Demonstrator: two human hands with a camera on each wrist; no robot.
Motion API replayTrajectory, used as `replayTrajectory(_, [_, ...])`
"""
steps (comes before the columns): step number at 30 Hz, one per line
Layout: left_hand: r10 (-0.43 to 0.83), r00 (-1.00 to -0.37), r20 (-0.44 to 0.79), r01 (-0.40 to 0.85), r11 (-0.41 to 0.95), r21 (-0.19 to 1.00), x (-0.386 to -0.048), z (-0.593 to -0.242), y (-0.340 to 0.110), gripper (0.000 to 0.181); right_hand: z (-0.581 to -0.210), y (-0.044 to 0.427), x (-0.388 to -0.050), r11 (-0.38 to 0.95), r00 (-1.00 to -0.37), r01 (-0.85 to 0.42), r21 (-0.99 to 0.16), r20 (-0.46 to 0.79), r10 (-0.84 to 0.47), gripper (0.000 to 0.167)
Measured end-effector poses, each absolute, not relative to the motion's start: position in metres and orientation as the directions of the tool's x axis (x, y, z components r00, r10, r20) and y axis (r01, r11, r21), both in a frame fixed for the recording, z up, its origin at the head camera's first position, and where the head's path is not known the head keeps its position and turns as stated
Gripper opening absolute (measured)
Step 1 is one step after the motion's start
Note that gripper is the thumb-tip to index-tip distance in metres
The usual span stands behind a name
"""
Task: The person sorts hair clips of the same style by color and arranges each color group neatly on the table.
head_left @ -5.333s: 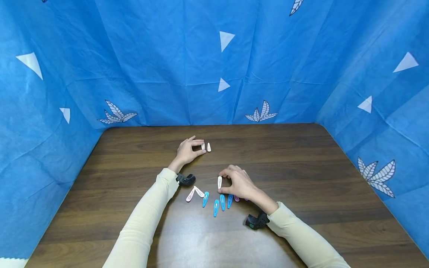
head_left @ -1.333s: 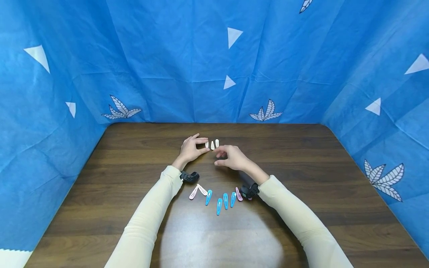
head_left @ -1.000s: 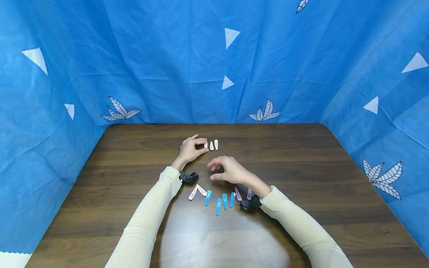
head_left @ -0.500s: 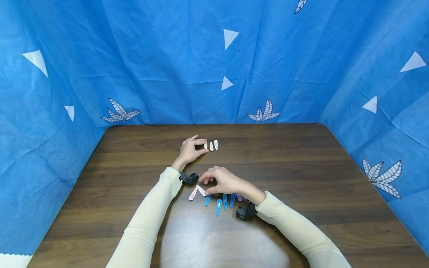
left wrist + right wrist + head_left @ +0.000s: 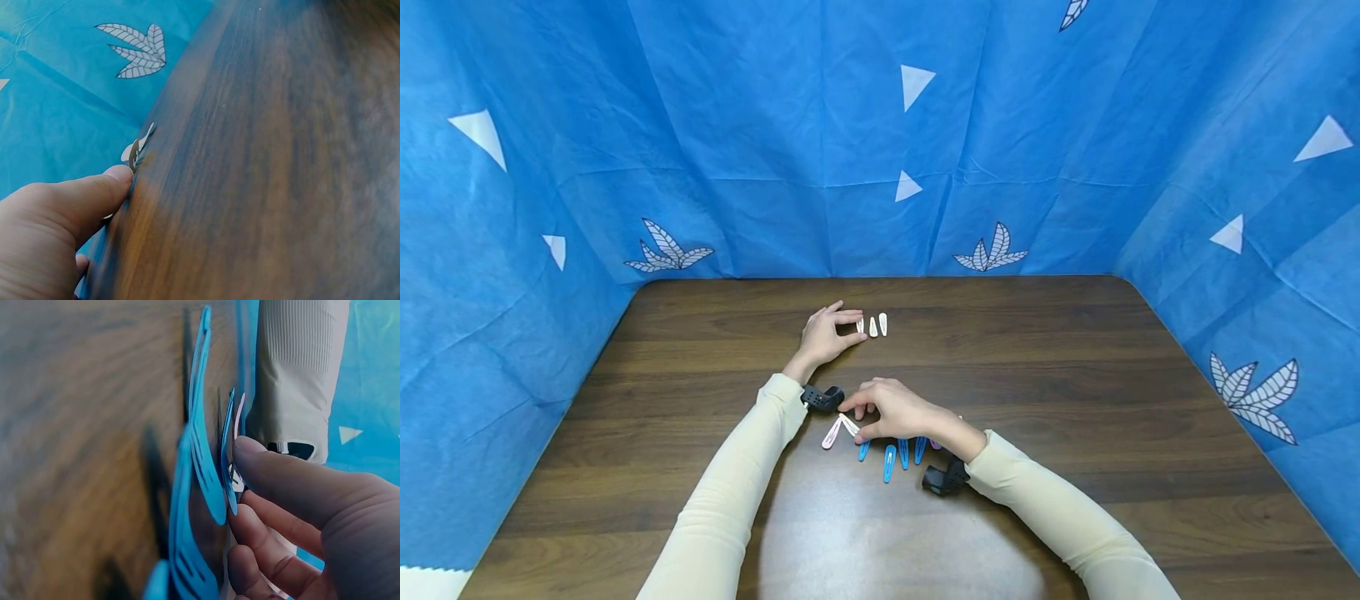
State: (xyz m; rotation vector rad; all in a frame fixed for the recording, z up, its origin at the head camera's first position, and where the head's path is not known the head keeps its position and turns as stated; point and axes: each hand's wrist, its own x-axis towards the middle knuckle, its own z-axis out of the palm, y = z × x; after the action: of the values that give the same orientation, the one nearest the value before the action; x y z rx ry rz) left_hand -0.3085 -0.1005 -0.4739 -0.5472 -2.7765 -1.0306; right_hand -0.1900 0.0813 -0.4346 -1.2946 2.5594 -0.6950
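My left hand [image 5: 824, 337] pinches a white hair clip [image 5: 861, 326] by its two ends on the table's far part. Two white clips [image 5: 873, 327] [image 5: 883, 324] lie just right of it. In the left wrist view, the thumb of my left hand [image 5: 59, 215] is beside the clips [image 5: 133, 153]. Nearer, my right hand [image 5: 891, 410] has thumb and index finger at the ends of a pale clip [image 5: 850, 426], part of a V with a pink clip [image 5: 831, 433]. In the right wrist view, my right hand [image 5: 294, 512] partly covers that pale clip [image 5: 236, 479].
Several blue clips [image 5: 889, 463] [image 5: 904, 453] [image 5: 921, 450] lie below the right hand, with a pink one [image 5: 936, 444] partly under the wrist. Each wrist bears a black device [image 5: 823, 398] [image 5: 946, 477]. Blue cloth [image 5: 820, 150] surrounds the brown table [image 5: 1045, 350].
The white clip my right hand held has joined the far group, released there. That hand has come back toward me and left, closing around the pale clip. The left hand stays at its clip.
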Motion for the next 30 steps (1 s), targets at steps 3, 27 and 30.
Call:
replayTrajectory(3, [0.29,-0.926,0.244,0.378,0.704,0.601,-0.308,-0.4734,-0.1004,0.046,-0.4354,0.0814,-0.1897,0.495,-0.591,-0.713,-0.496,0.046,-0.805,0.043])
replayTrajectory(27, [0.28,-0.932,0.232,0.363,0.709,0.605,-0.3068,-0.4708,-0.1005,0.047,-0.4325,0.0842,-0.1878,0.495,-0.582,-0.721,-0.484,0.037,-0.812,0.045])
replayTrajectory(30, [0.276,-0.933,0.231,0.36,0.707,0.609,-0.3071,-0.471,-0.1004,0.047,-0.4319,0.0864,-0.1899,0.472,-0.564,-0.71,-0.522,0.02,-0.825,0.049])
